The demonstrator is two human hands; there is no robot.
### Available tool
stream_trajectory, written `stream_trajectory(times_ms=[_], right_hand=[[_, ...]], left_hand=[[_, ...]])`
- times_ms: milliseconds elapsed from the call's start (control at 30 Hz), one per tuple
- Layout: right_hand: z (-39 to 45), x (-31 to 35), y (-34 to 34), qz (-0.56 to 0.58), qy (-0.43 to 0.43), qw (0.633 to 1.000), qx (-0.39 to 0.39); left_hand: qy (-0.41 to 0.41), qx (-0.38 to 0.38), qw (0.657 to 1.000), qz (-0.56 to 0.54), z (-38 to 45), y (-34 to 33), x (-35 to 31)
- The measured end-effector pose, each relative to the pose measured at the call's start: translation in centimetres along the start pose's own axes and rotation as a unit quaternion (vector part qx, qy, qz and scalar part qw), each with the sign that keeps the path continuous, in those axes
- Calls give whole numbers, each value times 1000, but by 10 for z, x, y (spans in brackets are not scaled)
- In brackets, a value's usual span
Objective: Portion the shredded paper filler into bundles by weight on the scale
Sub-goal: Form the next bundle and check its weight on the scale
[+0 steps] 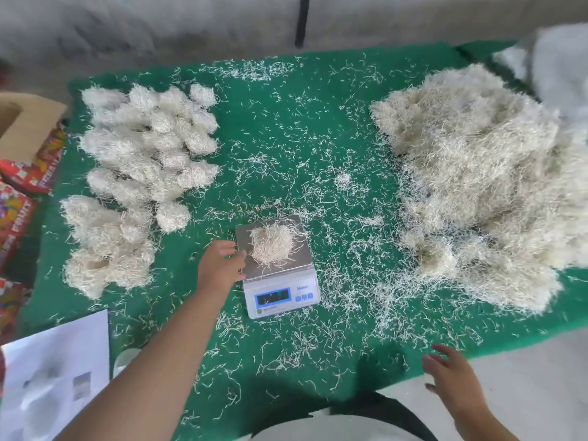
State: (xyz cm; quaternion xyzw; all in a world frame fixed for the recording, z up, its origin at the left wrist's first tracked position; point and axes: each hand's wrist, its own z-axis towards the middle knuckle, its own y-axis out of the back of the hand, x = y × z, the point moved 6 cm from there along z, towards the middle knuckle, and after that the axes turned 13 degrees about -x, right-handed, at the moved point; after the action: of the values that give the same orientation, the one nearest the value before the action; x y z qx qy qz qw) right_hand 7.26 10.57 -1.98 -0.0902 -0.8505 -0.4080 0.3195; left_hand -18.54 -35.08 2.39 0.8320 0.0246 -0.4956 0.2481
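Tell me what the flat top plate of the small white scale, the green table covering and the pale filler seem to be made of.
Flat top plate of the small white scale: probably brushed steel, being grey with a dull sheen. Green table covering: apparently felt or short-pile fabric, matte, with no gloss. Pale cream filler bundle on the plate: thin crinkled shredded paper strips.

Both forearms are seen bare, with no sleeves, rings or watch. A white garment (318,431) edged by dark fabric (375,405) is worn.

Green mat (321,128) bearing scale (280,281), filler (483,186)
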Motion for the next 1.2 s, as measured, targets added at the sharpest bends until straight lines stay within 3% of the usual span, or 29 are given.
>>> stream_trajectory(times_ms=[333,667,900,1067,1200], right_hand=[[-19,45,-35,-53,64,996,34],[-15,42,-34,-32,49,997,56],[-12,18,-19,4,6,999,44],[-17,-9,2,25,-32,999,23],[-20,-35,18,42,-78,996,-3]], left_hand=[[24,-18,1000,6,-19,33,54],[26,-38,999,6,-22,38,53],[-108,-80,988,75,-8,17,-5],[-199,-35,973,108,1,-22,-48],[-275,58,928,245,2,-64,-47]])
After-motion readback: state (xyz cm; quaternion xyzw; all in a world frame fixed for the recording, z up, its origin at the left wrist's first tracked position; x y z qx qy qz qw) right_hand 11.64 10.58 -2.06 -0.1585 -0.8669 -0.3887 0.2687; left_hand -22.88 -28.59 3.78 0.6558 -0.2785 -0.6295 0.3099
